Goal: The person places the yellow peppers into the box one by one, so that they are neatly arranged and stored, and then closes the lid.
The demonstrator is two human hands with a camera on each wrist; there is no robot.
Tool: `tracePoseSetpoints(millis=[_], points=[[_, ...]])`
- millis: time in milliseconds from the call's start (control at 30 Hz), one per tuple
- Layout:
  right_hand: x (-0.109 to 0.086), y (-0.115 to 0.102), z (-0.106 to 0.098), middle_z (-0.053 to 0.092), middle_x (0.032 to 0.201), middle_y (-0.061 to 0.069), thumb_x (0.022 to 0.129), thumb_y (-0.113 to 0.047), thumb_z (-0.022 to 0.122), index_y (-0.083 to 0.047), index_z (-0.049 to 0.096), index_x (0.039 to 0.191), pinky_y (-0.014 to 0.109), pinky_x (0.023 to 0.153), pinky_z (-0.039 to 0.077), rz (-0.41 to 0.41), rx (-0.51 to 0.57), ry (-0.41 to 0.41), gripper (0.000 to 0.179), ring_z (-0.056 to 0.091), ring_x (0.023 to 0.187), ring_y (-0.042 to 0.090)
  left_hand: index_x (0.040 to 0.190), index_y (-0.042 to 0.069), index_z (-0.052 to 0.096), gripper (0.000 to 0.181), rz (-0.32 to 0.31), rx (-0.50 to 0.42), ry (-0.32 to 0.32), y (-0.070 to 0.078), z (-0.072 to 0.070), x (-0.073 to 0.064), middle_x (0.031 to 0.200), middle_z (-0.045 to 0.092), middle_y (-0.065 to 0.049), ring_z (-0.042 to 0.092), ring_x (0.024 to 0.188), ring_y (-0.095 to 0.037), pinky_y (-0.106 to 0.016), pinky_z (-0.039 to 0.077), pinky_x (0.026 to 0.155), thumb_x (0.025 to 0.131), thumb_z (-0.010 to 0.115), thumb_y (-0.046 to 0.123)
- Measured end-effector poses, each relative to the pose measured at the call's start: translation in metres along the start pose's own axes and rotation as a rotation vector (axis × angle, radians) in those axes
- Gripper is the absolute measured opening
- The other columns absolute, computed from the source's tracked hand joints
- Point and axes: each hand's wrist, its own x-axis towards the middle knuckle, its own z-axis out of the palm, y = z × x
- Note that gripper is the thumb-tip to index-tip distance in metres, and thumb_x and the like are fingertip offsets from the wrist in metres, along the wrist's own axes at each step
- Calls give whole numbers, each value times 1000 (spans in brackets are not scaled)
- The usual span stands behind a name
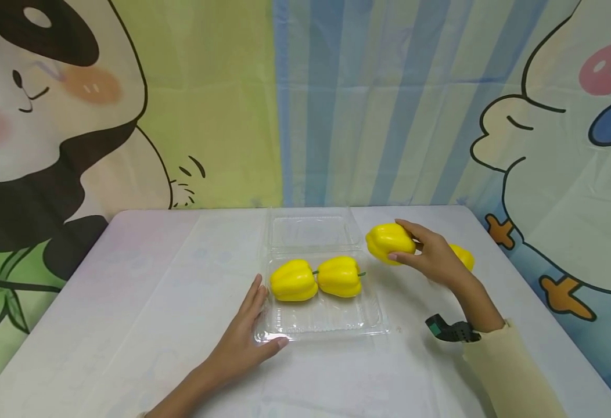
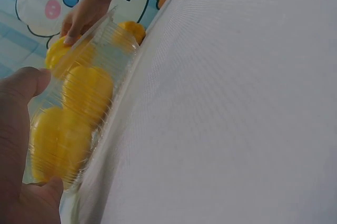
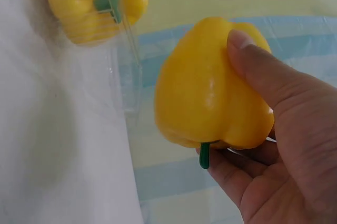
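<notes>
Presently, the right hand (image 1: 433,255) is clamped on a yellow bell pepper (image 1: 386,242), thumb on one side and fingers on the other; its green stem points down past the fingers in the right wrist view. The pepper is raised above the table (image 1: 128,325), just beyond the right edge of a clear plastic tray (image 1: 316,318). The left hand (image 1: 240,342) lies against the tray's near left corner, fingers straight along the side, thumb well apart from them at the near edge.

Inside the tray, toward its far side, lie a left pepper (image 1: 293,281) and a right pepper (image 1: 338,277), both yellow and on their sides, stems to the right; the near strip of the tray floor is bare. Behind, the clear lid (image 1: 315,232) lies folded back on the table.

Obstructions noted: the right hand and forearm partly cover a fourth pepper (image 1: 463,256) at the right, and the tray's ribbed wall stands before the contents in the left wrist view. A dark wristband (image 1: 452,330) and a cream sleeve (image 1: 514,371) sit on the right arm. Beyond the table hangs a striped backdrop (image 1: 368,116), flanked by cartoon animals.
</notes>
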Motion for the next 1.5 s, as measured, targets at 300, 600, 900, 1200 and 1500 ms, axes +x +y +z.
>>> tracePoseSetpoints(millis=[300, 600, 900, 1200, 1500], points=[[-2, -19, 4, 41, 148, 17, 83, -34, 77, -1, 39, 147, 51, 103, 43, -51, 19, -13, 81, 46, 127, 36, 153, -1, 20, 106, -9, -5, -1, 2, 0, 0, 163, -1, 0, 21, 144, -20, -32, 36, 106, 77, 82, 40], [-4, -34, 10, 44, 146, 16, 83, -27, 78, -2, 40, 146, 51, 102, 43, -106, 43, -21, 78, 48, 126, 34, 153, 0, 19, 107, -10, -7, -5, 3, -1, 0, 163, -1, 0, 20, 144, -20, -32, 36, 106, 77, 82, 40], [-5, -48, 17, 49, 142, 12, 81, -29, 80, -4, 43, 145, 47, 101, 46, -170, 73, -81, 78, 52, 122, 28, 153, -1, 18, 107, -4, -1, -4, 2, 0, 0, 163, -1, 0, 20, 144, -20, -33, 35, 107, 78, 82, 41], [-2, -57, 25, 53, 137, 10, 82, -25, 80, -2, 45, 143, 46, 100, 48, -241, 86, -124, 74, 55, 116, 24, 154, 1, 19, 106, -3, -1, 1, 1, 0, 0, 163, -1, 0, 20, 144, -20, -33, 35, 107, 78, 82, 41], [-1, -69, 29, 47, 144, 8, 84, -27, 78, -8, 42, 146, 48, 102, 46, -260, 85, -221, 74, 52, 120, 23, 153, 0, 19, 105, -5, -3, -1, 3, 0, 0, 163, -1, -1, 20, 144, -21, -33, 36, 107, 78, 82, 37]])
